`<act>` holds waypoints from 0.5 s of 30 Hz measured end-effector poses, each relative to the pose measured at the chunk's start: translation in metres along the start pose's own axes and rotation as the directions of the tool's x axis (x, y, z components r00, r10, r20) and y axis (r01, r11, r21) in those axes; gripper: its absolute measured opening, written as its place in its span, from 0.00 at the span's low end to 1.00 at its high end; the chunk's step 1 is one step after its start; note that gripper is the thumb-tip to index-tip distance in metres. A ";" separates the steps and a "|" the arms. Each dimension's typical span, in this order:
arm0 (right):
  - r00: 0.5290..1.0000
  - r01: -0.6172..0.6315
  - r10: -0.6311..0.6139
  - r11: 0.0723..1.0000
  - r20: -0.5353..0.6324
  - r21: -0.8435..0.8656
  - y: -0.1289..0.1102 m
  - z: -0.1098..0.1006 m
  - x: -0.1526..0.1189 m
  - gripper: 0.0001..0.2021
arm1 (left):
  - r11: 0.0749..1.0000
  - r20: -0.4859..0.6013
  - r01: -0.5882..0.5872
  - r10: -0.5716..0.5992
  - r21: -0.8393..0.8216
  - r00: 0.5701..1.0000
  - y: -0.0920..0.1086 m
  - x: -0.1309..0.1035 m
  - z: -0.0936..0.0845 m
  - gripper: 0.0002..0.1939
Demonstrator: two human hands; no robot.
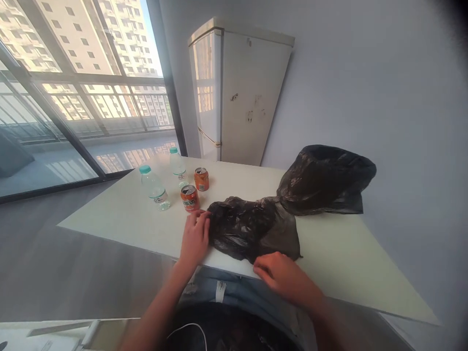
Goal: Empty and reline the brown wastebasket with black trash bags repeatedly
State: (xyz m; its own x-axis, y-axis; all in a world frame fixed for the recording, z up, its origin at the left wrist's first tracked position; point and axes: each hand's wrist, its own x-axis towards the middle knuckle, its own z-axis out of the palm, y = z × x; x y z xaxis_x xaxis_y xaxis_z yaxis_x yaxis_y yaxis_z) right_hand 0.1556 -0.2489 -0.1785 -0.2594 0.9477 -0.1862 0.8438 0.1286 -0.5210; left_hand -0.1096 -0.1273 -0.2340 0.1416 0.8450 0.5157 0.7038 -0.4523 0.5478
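Observation:
A crumpled black plastic bag lies flattened on the white table. My left hand is at its left edge, fingers bent and closed against the plastic. At the bag's near edge my right hand has its fingers curled in, thumb below, with a corner of the plastic at the fingertips. The exact grip of both hands is partly hidden. Just beyond my left fingertips stands an opened orange can. A second black bag, puffed up, touches the flat one at its far right.
Another orange can stands behind the first. To the left are two clear bottles with teal caps, one nearer and one farther. A white fridge stands beyond the table, beside glass doors.

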 end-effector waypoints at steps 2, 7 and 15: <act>0.991 0.096 -0.081 0.985 -0.105 0.145 0.015 -0.008 -0.002 0.10 | 0.995 0.164 -0.099 0.101 -0.017 0.981 0.000 0.003 0.007 0.20; 0.822 -0.065 0.068 0.998 -0.566 0.026 0.073 -0.019 0.011 0.13 | 0.975 0.298 -0.202 0.168 0.088 0.940 -0.007 0.017 0.023 0.20; 0.981 0.126 -0.072 0.943 -0.182 0.309 0.038 -0.018 -0.033 0.12 | 0.967 0.282 -0.250 0.252 -0.046 0.926 0.082 -0.007 0.016 0.20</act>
State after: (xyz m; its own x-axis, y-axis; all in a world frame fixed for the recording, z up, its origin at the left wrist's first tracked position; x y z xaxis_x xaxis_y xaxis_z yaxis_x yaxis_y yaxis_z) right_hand 0.2043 -0.2700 -0.1773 -0.2293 0.9733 0.0066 0.6174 0.1507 -0.7721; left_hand -0.0418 -0.1657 -0.2035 0.5047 0.7485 0.4302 0.6137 -0.6615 0.4310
